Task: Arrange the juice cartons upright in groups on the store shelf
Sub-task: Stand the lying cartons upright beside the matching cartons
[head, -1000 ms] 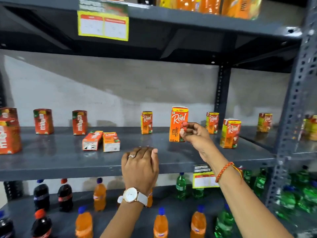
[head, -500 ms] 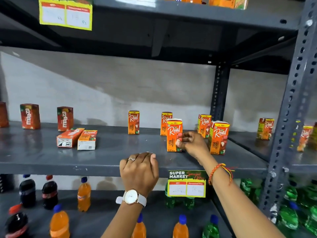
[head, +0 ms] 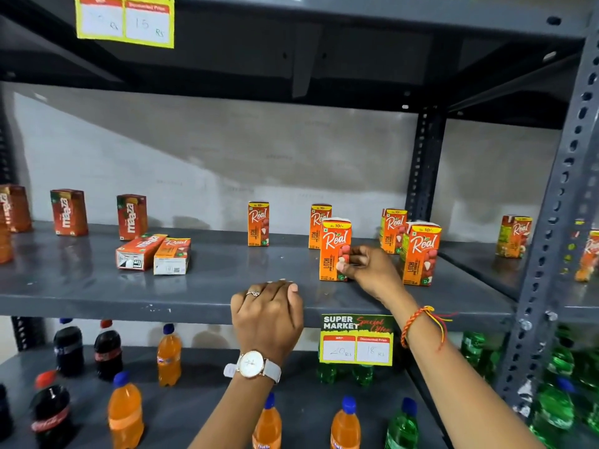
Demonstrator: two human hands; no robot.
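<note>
Upright, "Real" Litchi carton (head: 334,249) in right hand (head: 369,270).

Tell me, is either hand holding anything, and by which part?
The right hand pinches an upright orange Real litchi juice carton by its lower right edge. The left hand holds nothing; it rests on the grey metal shelf edge.
</note>
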